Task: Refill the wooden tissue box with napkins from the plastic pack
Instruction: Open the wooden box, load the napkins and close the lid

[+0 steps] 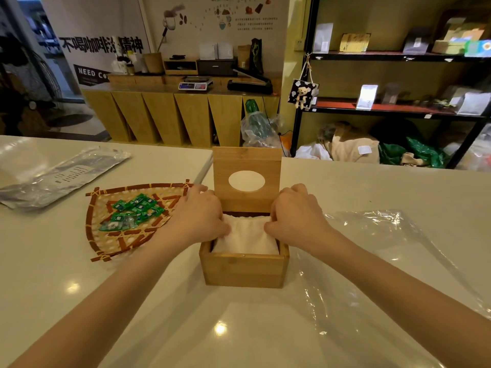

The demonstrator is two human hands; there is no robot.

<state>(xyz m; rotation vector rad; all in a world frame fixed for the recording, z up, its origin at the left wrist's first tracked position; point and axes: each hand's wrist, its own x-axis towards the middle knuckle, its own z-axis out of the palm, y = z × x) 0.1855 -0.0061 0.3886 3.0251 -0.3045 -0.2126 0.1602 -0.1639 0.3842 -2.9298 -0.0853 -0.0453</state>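
White table [79,288]; fingers [221,229] hidden among napkins [247,241].

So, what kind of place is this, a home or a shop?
Most likely a small coffee shop or coffee retail store. Behind the white counter stand a weighing scale, a bag sealer and shelves of packaged goods; a wall sign reads "NEED CO...".

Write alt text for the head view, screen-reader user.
Both hands, left hand and right hand, press white napkins down into an open wooden tissue box, its lid standing upright behind. A woven tray of green candies sits left; an empty clear plastic pack lies right.
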